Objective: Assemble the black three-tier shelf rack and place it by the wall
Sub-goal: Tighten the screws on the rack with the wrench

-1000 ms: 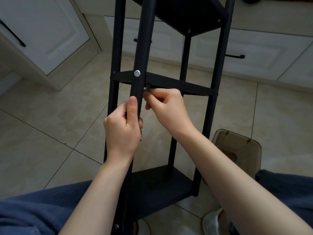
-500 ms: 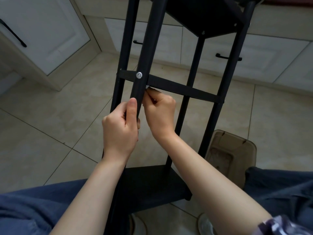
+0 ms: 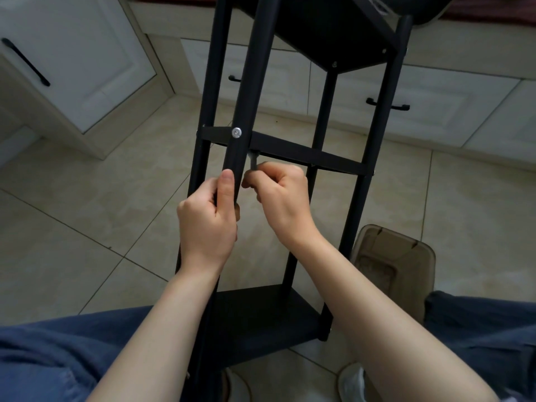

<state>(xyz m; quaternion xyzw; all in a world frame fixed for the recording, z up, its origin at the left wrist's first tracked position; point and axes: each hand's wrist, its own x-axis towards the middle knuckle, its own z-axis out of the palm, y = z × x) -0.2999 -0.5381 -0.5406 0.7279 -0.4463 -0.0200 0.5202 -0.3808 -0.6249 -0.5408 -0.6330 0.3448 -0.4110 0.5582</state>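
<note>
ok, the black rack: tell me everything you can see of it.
The rack looks like matte black metal: round posts, a dark panel shelf low and another at top, a flat crossbar fixed to the near post by a silver screw. It stands between the person's legs. The left hand grips the near post; the right hand holds a small grey tool up under the crossbar.

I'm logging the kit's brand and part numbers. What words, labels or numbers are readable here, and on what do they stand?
No text can be read in this view.
Top shelf: a small pale marking near its edge, too blurred to read.
Rack post, screw, small metal tool, cabinet door, brown bin: no lettering visible.
</note>
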